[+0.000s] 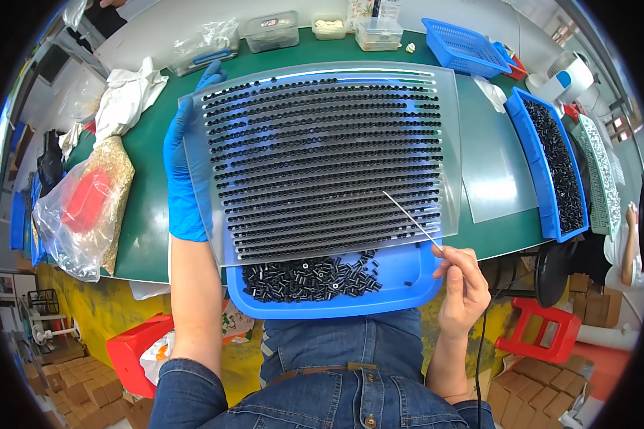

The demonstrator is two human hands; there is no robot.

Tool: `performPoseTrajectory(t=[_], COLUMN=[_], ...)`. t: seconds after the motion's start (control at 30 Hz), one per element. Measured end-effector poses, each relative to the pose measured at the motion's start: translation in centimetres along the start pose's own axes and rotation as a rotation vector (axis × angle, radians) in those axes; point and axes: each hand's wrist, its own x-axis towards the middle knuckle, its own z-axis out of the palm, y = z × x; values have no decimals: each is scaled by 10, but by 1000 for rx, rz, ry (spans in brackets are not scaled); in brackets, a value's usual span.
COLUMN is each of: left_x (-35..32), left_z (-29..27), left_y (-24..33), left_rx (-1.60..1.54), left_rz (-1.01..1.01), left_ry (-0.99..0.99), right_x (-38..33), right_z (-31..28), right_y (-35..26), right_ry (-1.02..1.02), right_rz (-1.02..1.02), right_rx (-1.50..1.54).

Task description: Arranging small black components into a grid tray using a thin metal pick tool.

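A clear slotted plate (451, 157) fills the middle of the view, its rows lined with small black cylindrical parts. My left hand (184, 168), in a blue glove, grips the plate by its left edge. In my bare right hand (461, 286) a thin metal rod (413, 220) is pinched, its tip over the lower right rows of the plate. Beneath the plate is a blue tray (322, 309) with a heap of loose black cylindrical parts (304, 279) in it. The plate hides the far part of the tray.
A second clear sheet (497, 189) lies on the green table (147, 214) at right. Beyond it stands a blue bin (551, 171) of black parts. A blue basket (465, 48) and lidded plastic boxes (272, 32) line the back. Plastic bags (86, 214) lie at left.
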Motion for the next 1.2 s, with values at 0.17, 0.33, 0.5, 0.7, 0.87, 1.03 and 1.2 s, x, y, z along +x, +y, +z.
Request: performPoseTrajectory(t=[0.17,0.33,0.5,0.7,0.87,1.03,1.2], left_x=[-1,-3,-6,-5,-6,-4,-4], left_z=[-1,3,18,17,22,16,10], left_y=[2,1,1,3,3,2,2], left_rx=[-78,-94,-15,10,8,49,34], left_rz=[-30,-37,-33,-43,-29,-16,-25], left_ry=[1,19,76,60,88,90,61], right_x=[4,5,5,6,7,5,4], right_z=[3,-8,-16,-30,-37,-45,-50], right_y=[0,6,13,26,32,39,40], right_ry=[-46,-52,26,71,132,135,170], right_rz=[-34,-11,76,111,138,172,203], right_rx=[-5,13,124,204,312,326,349])
